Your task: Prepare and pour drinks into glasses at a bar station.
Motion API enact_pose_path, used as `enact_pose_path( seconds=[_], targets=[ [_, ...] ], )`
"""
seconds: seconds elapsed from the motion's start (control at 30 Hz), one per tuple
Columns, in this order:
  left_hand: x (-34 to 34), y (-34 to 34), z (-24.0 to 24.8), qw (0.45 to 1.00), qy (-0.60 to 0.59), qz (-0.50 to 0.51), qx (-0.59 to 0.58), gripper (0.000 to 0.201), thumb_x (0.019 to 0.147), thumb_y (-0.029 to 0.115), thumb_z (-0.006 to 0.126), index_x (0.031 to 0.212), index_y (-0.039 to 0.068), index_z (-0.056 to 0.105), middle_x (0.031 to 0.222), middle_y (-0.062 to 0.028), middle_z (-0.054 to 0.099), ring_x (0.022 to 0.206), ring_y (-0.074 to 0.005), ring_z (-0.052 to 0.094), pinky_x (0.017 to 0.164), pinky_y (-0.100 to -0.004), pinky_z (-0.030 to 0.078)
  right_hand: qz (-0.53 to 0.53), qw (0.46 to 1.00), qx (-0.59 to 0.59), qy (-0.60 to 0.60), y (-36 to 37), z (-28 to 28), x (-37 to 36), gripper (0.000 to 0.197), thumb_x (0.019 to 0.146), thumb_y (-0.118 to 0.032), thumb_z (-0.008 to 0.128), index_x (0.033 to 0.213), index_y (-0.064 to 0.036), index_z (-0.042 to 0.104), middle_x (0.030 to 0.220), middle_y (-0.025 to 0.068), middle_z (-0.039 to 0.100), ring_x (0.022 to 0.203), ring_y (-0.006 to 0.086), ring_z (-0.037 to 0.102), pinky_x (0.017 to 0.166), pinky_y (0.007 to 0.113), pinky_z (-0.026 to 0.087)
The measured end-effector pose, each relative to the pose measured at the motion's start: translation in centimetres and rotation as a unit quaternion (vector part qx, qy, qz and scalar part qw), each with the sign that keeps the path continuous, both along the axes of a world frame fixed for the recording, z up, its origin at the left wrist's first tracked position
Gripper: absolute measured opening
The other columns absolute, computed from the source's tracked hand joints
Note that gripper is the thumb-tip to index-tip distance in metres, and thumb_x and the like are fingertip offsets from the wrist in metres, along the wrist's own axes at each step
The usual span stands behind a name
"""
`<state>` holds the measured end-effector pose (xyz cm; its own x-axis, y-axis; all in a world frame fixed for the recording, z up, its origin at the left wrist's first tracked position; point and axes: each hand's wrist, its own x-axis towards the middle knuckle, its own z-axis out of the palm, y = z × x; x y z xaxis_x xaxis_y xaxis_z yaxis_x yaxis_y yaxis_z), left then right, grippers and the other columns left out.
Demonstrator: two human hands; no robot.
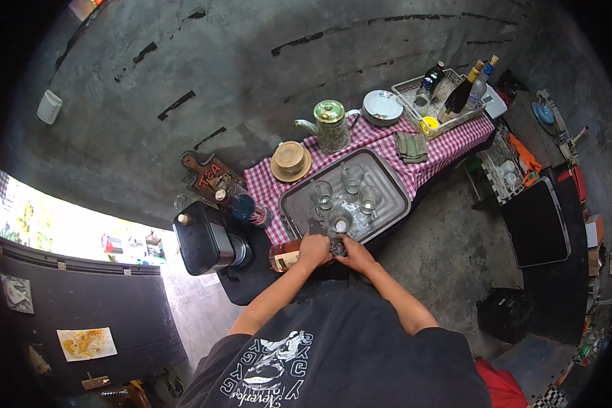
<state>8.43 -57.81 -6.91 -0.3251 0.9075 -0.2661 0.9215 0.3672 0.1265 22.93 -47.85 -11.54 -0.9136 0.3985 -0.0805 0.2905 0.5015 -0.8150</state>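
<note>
My left hand (315, 249) is closed around a bottle of reddish-brown liquid (283, 257) with a pale label. The bottle lies nearly on its side, its neck end toward my right hand (355, 256). That hand's fingers are closed on a small, clear-looking cup (337, 247) beside the bottle's neck; whether liquid is running cannot be made out. Just beyond both hands, a grey tray (389, 178) carries several glass mugs. One mug (340, 219) stands closest to my hands, with another (369, 198) to its right, and two more (321, 195), (352, 177) farther back.
A pink checked cloth (257, 185) covers the table. Behind the tray stand a green teapot (332, 129), a brown cup on a saucer (291, 158), stacked white plates (382, 107) and a bottle basket (410, 109). At left are a black machine (198, 241) and a dark bottle (246, 207).
</note>
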Motion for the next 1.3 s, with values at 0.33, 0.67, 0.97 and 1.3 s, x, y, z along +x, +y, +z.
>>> enact_pose_path(
  seconds=[0.33, 0.67, 0.97, 1.3],
  targets=[
    [0.1, 0.0, 0.1, 1.000, 0.009, -0.001, 0.005, 0.018, 0.065, 0.024, 0.074, 0.075, 0.010, 0.074, 0.075, -0.0153, 0.071, 0.077, -0.0295, 0.071, 0.082, -0.0418, 0.051, -0.003, 1.000, 0.006, 0.008, 0.0, -0.7, 0.0, 0.070, 0.076, -0.019, 0.077, 0.134, -0.0006, 0.042, 0.117, 0.0267, 0.061, 0.108, 0.0421, 0.059, 0.089, 0.046, 0.049],
    [0.1, -0.2, 0.3, 1.000, 0.009, 0.008, 0.008, 0.018, 0.064, 0.024, 0.074, 0.075, 0.009, 0.074, 0.077, -0.0156, 0.071, 0.078, -0.0296, 0.071, 0.085, -0.0430, 0.051, -0.019, 1.000, -0.013, -0.001, -0.1, -0.4, -0.1, 0.070, 0.075, -0.023, 0.078, 0.132, -0.0024, 0.044, 0.113, 0.0268, 0.062, 0.105, 0.0430, 0.060, 0.087, 0.047, 0.050],
    [0.1, -0.2, 0.4, 1.000, -0.004, 0.018, 0.011, 0.017, 0.063, 0.023, 0.075, 0.073, 0.008, 0.073, 0.076, -0.0158, 0.071, 0.078, -0.0299, 0.071, 0.085, -0.0431, 0.051, -0.040, 0.999, -0.006, 0.019, -0.2, -0.9, -0.2, 0.070, 0.075, -0.023, 0.079, 0.132, -0.0010, 0.046, 0.112, 0.0258, 0.063, 0.106, 0.0418, 0.061, 0.087, 0.044, 0.050],
    [0.0, -0.5, 0.0, 1.000, -0.002, 0.012, 0.020, 0.019, 0.063, 0.024, 0.075, 0.073, 0.008, 0.073, 0.076, -0.0162, 0.071, 0.076, -0.0300, 0.071, 0.083, -0.0437, 0.051, -0.054, 0.998, -0.020, 0.027, -0.4, -1.1, -0.2, 0.070, 0.073, -0.024, 0.080, 0.131, -0.0013, 0.047, 0.115, 0.0250, 0.062, 0.108, 0.0406, 0.060, 0.089, 0.043, 0.050]
  ],
)
